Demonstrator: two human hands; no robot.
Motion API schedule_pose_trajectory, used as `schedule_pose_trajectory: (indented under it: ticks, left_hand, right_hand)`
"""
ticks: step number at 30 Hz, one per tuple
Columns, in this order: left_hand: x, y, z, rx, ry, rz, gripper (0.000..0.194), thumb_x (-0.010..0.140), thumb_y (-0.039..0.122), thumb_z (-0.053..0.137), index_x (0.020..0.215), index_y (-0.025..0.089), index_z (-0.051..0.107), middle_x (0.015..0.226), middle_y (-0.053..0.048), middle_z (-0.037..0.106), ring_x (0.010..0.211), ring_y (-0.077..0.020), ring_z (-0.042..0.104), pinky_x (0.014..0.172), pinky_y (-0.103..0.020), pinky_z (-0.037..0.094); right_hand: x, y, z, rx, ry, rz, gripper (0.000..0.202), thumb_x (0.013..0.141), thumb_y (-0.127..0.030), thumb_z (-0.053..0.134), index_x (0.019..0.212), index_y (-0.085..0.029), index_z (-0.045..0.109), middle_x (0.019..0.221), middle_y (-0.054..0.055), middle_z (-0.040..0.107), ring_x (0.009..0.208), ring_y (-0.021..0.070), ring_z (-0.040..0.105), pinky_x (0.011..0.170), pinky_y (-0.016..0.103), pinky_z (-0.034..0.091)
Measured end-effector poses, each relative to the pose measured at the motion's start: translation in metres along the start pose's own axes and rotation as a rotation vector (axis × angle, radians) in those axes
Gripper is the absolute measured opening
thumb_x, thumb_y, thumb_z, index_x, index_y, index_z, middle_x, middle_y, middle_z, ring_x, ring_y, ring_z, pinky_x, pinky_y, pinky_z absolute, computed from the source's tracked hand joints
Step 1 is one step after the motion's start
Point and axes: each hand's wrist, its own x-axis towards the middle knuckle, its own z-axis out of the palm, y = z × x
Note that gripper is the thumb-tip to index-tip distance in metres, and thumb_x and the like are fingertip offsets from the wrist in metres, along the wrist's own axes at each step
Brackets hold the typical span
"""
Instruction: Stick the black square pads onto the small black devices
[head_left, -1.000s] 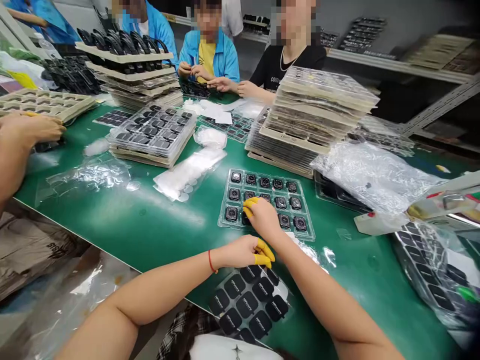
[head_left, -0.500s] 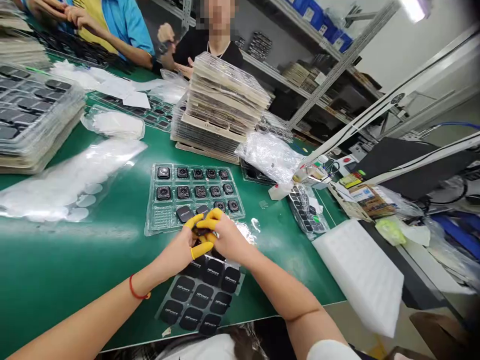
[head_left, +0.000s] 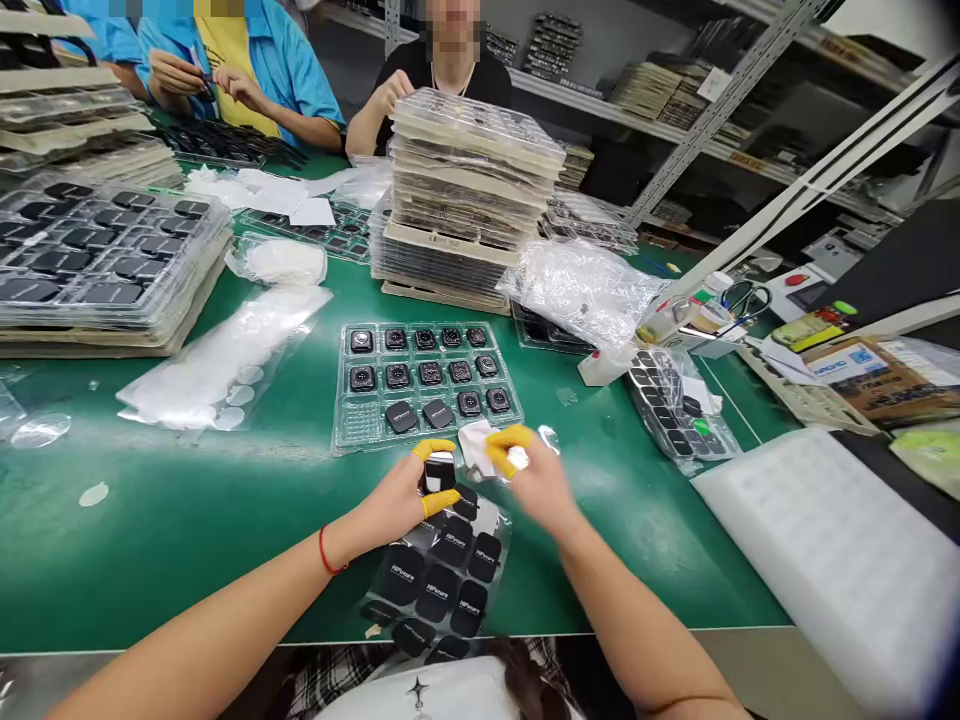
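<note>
Yellow covers (head_left: 436,447) tip fingers on both our hands. Our left hand (head_left: 394,497) pinches a watch (head_left: 442,469) by its sides, near the tray (head_left: 360,418) and by the far end of the sticker sheet (head_left: 439,590). Our right hand (head_left: 541,482) is blurred; its grip looks pressed together on a white wipe (head_left: 475,447) (we cannot be certain). In the tray we count two watches with lettered black squares up; the other twelve lie sensor side up, so we judge the work to be at an early stage.

Beneath everything we have a glossy green table (head_left: 285,540), bearing tall tray stacks (head_left: 465,200) and crinkled plastic (head_left: 585,290). Opposite us sit co-workers in blue jackets (head_left: 300,80) and black (head_left: 491,85), before metal shelves (head_left: 694,144).
</note>
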Motion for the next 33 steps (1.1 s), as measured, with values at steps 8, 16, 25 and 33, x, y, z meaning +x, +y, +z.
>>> schedule_pose_trajectory:
  ticks: [8,16,25,33]
  left_hand:
    - [-0.001,0.007,-0.008,-0.109,-0.018,-0.018,0.047,0.080,0.027,0.059,0.122,0.023,0.037,0.082,0.001,0.050,0.067,-0.0123,0.050,0.059,-0.023,0.042]
    - [0.000,0.008,-0.009,-0.097,0.004,0.043,0.043,0.076,0.021,0.061,0.116,0.022,0.045,0.090,-0.001,0.058,0.074,-0.0145,0.056,0.064,-0.024,0.045]
    - [0.002,0.006,-0.010,0.036,0.051,0.081,0.043,0.076,0.019,0.060,0.117,0.020,0.048,0.105,-0.004,0.060,0.086,-0.0182,0.058,0.074,-0.027,0.047]
    - [0.001,0.008,-0.006,-0.100,0.147,0.010,0.047,0.075,0.024,0.066,0.118,0.021,0.047,0.098,-0.004,0.062,0.085,-0.0185,0.061,0.077,-0.030,0.050]
  right_hand:
    - [0.016,0.036,0.008,-0.402,0.013,-0.021,0.021,0.083,-0.024,0.050,0.099,-0.018,0.063,0.099,0.012,0.062,0.093,0.0269,0.052,0.080,0.041,0.039]
    - [0.012,-0.018,0.023,-0.138,-0.096,-0.332,0.014,0.083,-0.021,0.053,0.088,-0.024,0.065,0.090,0.004,0.063,0.085,0.0189,0.051,0.078,0.035,0.037]
    - [0.010,-0.027,0.043,-0.179,-0.036,-0.551,0.019,0.086,-0.021,0.050,0.093,-0.027,0.066,0.082,0.003,0.061,0.080,0.0184,0.046,0.076,0.036,0.032]
    - [0.033,0.001,0.022,-0.084,0.080,-0.160,0.017,0.084,-0.031,0.054,0.092,-0.022,0.066,0.094,0.007,0.064,0.095,0.0239,0.051,0.087,0.042,0.037]
